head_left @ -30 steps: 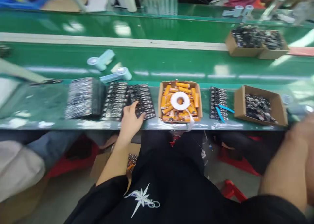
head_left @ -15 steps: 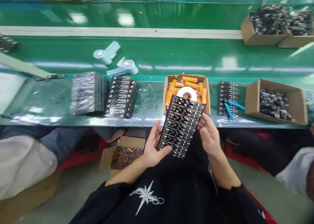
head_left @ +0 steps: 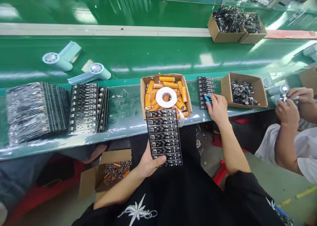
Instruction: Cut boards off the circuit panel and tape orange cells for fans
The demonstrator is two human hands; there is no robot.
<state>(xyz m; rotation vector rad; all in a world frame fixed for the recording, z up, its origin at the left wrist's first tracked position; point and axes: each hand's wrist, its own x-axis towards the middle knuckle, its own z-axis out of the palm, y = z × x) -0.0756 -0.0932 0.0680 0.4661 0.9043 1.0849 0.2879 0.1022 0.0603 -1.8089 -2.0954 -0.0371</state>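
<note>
A black circuit board panel (head_left: 163,136) with rows of small components is held by its lower left part in my left hand (head_left: 151,160), the thumb on its face. It tilts up in front of a cardboard box (head_left: 187,84) of orange battery cells (head_left: 167,79). On those cells lies a white tape roll (head_left: 159,98), its loose end hanging at the right. My right hand (head_left: 218,108) closes over the blue-handled pliers (head_left: 208,98), whose far part is hidden by my fingers. Beneath the pliers is another circuit board panel (head_left: 205,82), lying flat on the bench.
Left are stacked board panels (head_left: 27,110) and a smaller stack (head_left: 83,108). Light blue handheld fans (head_left: 99,70) lie behind. Right stands a box of small dark parts (head_left: 244,94); a co-worker's hands (head_left: 288,110) hold parts beyond it. An open carton (head_left: 115,173) is below the bench.
My right hand has left the held panel and moved right onto the blue-handled pliers. My left hand keeps the panel, now more upright. The view has shifted to the right.
</note>
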